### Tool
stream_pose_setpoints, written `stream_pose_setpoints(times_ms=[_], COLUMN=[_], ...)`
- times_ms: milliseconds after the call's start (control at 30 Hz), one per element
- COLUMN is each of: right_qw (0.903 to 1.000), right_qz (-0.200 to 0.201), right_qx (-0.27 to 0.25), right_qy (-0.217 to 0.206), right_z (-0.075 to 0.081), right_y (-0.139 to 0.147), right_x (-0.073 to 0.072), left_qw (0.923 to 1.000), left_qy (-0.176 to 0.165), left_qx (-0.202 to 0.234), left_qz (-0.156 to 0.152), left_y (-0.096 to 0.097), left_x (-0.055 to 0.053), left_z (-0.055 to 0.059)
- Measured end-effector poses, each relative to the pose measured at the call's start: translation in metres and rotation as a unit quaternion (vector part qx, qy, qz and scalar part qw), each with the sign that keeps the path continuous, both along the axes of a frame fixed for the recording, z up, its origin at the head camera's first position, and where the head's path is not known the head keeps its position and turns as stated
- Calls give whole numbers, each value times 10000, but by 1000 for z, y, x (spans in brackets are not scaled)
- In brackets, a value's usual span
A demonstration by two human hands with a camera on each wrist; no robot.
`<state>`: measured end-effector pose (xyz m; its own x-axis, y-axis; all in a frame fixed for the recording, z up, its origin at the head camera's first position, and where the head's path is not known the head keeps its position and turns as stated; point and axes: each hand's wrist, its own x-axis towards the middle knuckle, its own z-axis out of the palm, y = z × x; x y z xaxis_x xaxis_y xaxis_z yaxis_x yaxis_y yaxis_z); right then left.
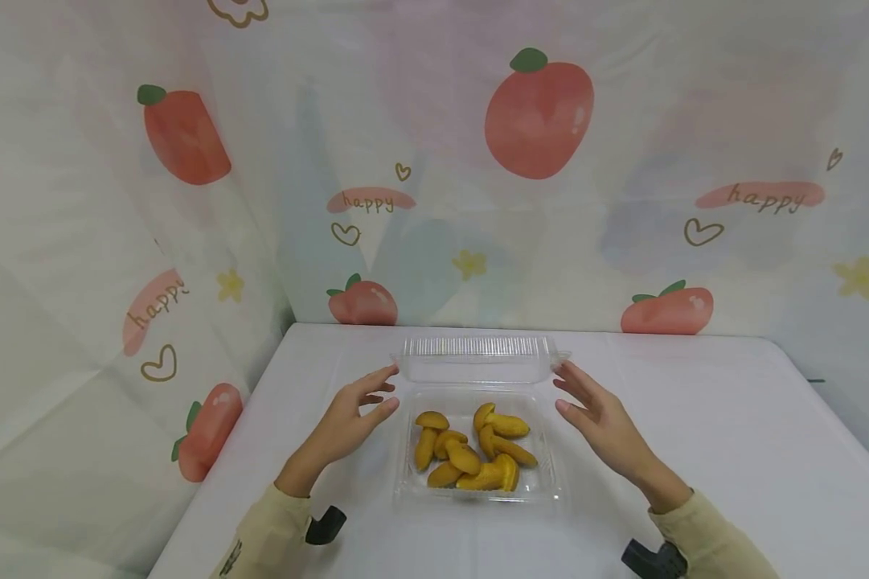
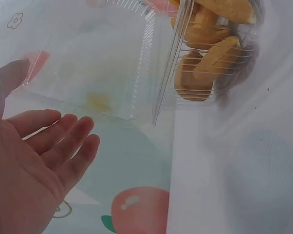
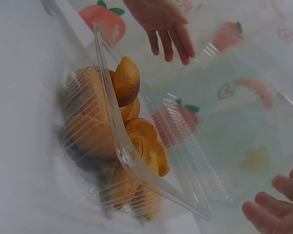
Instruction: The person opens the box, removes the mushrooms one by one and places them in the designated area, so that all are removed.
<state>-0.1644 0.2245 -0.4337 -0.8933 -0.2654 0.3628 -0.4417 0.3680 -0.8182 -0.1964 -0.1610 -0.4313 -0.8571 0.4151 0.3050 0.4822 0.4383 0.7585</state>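
Note:
A clear plastic clamshell box (image 1: 477, 497) stands on the table with its clear lid (image 1: 477, 371) tipped up at the far side. Several yellow-brown mushrooms (image 1: 463, 458) lie inside the base. My left hand (image 1: 347, 422) is beside the lid's left end, fingers extended and apart, holding nothing. On the other side, my right hand (image 1: 611, 426) has its fingertips close to the lid's right corner, also with relaxed fingers. Whether either hand's fingertips touch the lid, I cannot tell. In the right wrist view, the mushrooms (image 3: 141, 141) show behind the ribbed wall of the base.
The box sits on a white-covered table (image 1: 694, 402). A printed curtain (image 1: 434, 121) with peaches and hearts hangs behind the far edge, and another stretch (image 1: 65, 265) runs along the left side. Dark devices (image 1: 325, 527) are on both wrists.

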Motion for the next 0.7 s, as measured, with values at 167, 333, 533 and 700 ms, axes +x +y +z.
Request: stream_pose_setpoints(times_ms=[167,333,533,700], right_qw=[9997,9972,9921,9891], right_qz=[165,322,396,441], right_qx=[-62,187,317,286], right_qy=[-180,-654,-1149,-1373], right_z=[0,5,7,5], right_y=[-1,-1,0,-1], right_x=[-9,-15,-24,-33], left_qw=[9997,9989,9955,9905], left_qy=[-114,-339,-679,-1039], left_qx=[198,316,525,692], left_qz=[11,-120,-392,-580], left_y=[3,4,6,8], left_x=[-11,-20,-31,-43], left_z=[-7,-11,-14,-19])
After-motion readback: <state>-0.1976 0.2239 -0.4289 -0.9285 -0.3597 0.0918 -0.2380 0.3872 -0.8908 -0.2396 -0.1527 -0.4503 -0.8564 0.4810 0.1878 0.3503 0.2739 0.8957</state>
